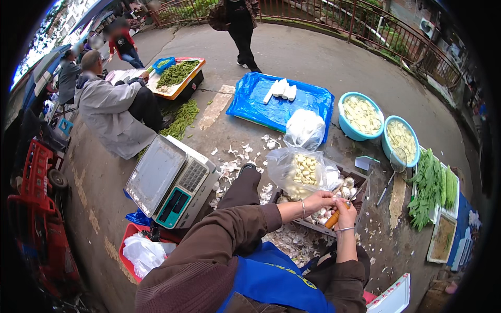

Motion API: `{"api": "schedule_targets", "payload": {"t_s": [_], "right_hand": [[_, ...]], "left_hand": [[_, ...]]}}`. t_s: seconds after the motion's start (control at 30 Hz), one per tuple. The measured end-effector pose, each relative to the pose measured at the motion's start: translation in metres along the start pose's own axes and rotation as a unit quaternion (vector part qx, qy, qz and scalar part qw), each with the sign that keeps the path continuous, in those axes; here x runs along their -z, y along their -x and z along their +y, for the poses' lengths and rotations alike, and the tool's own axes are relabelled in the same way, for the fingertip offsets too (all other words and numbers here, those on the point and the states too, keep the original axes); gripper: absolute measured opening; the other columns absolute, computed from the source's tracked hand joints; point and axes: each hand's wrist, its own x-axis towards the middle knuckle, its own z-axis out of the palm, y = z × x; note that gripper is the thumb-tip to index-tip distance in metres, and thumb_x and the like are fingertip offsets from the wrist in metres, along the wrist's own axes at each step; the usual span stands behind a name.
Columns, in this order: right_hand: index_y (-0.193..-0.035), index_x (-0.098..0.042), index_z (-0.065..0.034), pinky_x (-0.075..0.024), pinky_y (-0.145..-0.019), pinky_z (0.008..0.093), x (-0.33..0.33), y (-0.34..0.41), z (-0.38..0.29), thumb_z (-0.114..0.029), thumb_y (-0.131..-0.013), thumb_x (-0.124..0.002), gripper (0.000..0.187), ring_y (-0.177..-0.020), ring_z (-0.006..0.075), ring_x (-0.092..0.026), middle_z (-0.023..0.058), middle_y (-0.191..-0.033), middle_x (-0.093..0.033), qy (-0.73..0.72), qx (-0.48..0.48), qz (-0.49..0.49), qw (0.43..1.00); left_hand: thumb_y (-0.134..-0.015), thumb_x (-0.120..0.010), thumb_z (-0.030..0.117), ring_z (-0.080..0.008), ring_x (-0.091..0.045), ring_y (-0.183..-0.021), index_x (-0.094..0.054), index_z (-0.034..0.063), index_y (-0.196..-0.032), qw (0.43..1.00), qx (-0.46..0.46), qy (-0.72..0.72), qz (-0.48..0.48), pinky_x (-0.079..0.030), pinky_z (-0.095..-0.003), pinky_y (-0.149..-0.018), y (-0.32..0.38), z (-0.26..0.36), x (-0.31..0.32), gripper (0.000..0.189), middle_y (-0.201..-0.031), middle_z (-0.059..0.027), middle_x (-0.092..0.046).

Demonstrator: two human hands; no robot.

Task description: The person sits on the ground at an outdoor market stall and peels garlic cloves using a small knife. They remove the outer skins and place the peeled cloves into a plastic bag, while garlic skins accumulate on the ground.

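Note:
My right hand [346, 216] is closed around the orange-brown handle [332, 220] of a small knife, whose thin blade points up and away past my fingers. Against it, my left hand [318, 202] pinches something small and pale, likely a garlic clove, mostly hidden by the fingers. Both hands are above a dark plastic crate [362, 187] of whole garlic bulbs [346, 188]. An open clear plastic bag of peeled garlic cloves [306, 168] rests on the crate's far left part. Garlic skins [287, 240] litter the ground below.
A digital scale [172, 184] stands left, above a red basin [131, 250] with plastic bags. Ahead is a blue-covered board [250, 98] with white vegetable pieces. Two blue basins [352, 133] of slices, a mesh strainer [398, 158] and leafy greens [424, 191] are right. A person [113, 105] sits left; another walks ahead.

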Motion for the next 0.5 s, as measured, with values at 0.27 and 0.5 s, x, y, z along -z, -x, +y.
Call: {"api": "schedule_targets", "payload": {"t_s": [0.27, 0.5], "right_hand": [[-0.079, -0.055, -0.0026, -0.0442, -0.048, 0.0205, -0.007, 0.01, -0.016, -0.01, -0.078, -0.066, 0.014, -0.058, 0.009, -0.055, 0.0043, -0.073, -0.059, 0.007, 0.006, 0.025, 1.0], [-0.092, -0.059, 0.0007, -0.0436, -0.063, 0.0209, -0.003, 0.026, -0.071, -0.02, -0.076, -0.07, 0.028, -0.071, 0.006, -0.053, 0.0012, -0.079, -0.059, 0.132, 0.106, -0.106, 0.98]], "left_hand": [[-0.088, -0.054, 0.011, -0.0074, -0.056, -0.071, -0.054, 0.0032, -0.098, 0.994, -0.085, -0.053, 0.036, -0.046, -0.0208, -0.054, 0.003, 0.007, -0.005, 0.013, -0.09, -0.004, -0.062], [-0.086, -0.058, 0.012, -0.0063, -0.053, -0.061, -0.053, 0.0002, -0.097, 0.972, -0.176, -0.154, 0.002, -0.046, -0.0202, -0.051, 0.015, 0.045, -0.018, 0.017, -0.082, -0.0024, -0.057]]}}
